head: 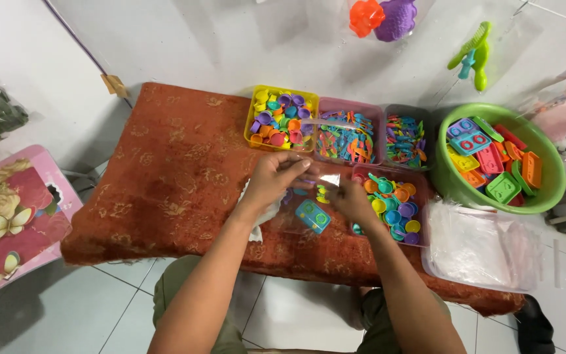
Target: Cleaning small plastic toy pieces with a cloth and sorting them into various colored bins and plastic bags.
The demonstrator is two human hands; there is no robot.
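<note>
We look down on a low surface (165,170) draped in a rust-red patterned cloth, and both hands meet near its middle. The left hand (273,178) has its grip pinched together on the upper edge of a clear plastic bag (302,203), holding it up off the cloth. The right hand (352,202) sits at the bag's right side, with the fingers curled at the bag's mouth; we cannot tell whether that grip is clamped on the plastic or on a small piece. Inside the bag we see a blue toy tray (313,216) and a few small yellow bits.

Along the far edge of the surface stands a row of containers: a yellow tub (251,124) of mixed bright toy cups and lids, then a pink tub (325,105) of thin coloured utensils, then a clear tub (388,111) with more of the same. Just right of the hands a pink-rimmed tub (420,172) holds toy pans and round lids. At the far right corner a green basin (551,177) carries larger flat toy pieces in red, orange, green and purple. A clear box (479,246) of empty plastic bags rests at the right edge, near the front.
</note>
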